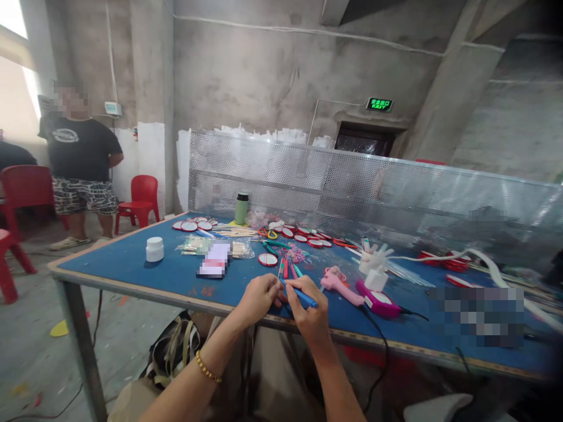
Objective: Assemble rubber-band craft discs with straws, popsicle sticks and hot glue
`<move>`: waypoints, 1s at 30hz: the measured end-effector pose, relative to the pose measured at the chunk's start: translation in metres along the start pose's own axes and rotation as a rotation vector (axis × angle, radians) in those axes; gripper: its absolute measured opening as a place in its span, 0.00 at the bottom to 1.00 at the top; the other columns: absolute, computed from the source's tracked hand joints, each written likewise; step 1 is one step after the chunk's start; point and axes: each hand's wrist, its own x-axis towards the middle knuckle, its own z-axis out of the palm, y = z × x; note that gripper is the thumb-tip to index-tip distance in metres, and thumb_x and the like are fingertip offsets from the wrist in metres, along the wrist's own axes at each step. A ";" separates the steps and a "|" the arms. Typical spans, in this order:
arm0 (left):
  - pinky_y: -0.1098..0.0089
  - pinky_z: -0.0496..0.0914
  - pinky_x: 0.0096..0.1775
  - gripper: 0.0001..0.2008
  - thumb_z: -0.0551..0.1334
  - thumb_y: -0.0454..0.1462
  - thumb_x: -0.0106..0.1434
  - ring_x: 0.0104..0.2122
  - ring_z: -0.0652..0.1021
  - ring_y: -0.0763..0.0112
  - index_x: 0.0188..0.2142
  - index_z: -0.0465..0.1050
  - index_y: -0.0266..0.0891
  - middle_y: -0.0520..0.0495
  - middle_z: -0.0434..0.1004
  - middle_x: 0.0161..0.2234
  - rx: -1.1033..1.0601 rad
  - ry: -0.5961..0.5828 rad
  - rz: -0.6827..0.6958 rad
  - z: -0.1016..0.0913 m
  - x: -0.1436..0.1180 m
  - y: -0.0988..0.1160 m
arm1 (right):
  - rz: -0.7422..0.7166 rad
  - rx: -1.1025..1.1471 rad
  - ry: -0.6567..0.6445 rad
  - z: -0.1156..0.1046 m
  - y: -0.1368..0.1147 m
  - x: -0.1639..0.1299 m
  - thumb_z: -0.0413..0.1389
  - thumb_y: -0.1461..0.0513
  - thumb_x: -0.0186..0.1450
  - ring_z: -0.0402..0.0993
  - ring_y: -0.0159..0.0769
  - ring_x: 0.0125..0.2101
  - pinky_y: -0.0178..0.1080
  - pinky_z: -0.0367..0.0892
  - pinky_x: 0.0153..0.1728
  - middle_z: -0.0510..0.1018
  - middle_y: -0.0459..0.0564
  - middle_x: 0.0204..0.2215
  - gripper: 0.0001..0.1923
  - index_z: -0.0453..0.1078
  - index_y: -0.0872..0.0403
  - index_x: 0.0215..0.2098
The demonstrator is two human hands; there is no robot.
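Observation:
My right hand (311, 308) is closed around a blue pen-shaped tool (304, 296), whose tip points left toward my other hand. At the table's front edge, my left hand (260, 298) is closed in a pinch, touching or almost touching the right. Whatever it holds is too small and hidden to make out. Just beyond the fingers lie red and green pen-like sticks (294, 271). A round white disc with a red rim (268, 259) lies behind them, near a tangle of pink and purple strands (295, 253) and green-handled pliers (273, 245).
On the blue table (132, 278) stand a white jar (154, 249), a phone (215, 260) and a green bottle (241, 208). A pink glue gun (341, 286) and a corded magenta device (379, 300) lie to the right. A perforated metal screen (272, 170) borders the back. A person (81, 152) stands far left.

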 end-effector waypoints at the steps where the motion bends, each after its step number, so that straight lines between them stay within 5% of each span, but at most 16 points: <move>1: 0.73 0.68 0.29 0.09 0.52 0.36 0.62 0.23 0.78 0.70 0.27 0.66 0.40 0.51 0.77 0.23 -0.004 0.001 0.001 0.000 0.000 0.000 | -0.002 0.001 0.001 0.000 0.000 0.000 0.54 0.66 0.66 0.71 0.34 0.31 0.37 0.67 0.35 0.73 0.47 0.29 0.06 0.72 0.53 0.34; 30: 0.73 0.68 0.30 0.09 0.52 0.37 0.63 0.24 0.79 0.69 0.28 0.66 0.40 0.50 0.79 0.25 -0.003 -0.015 -0.019 0.001 0.002 -0.004 | 0.021 -0.027 0.015 0.000 0.000 0.002 0.53 0.64 0.67 0.71 0.35 0.31 0.38 0.67 0.34 0.73 0.47 0.28 0.07 0.71 0.52 0.32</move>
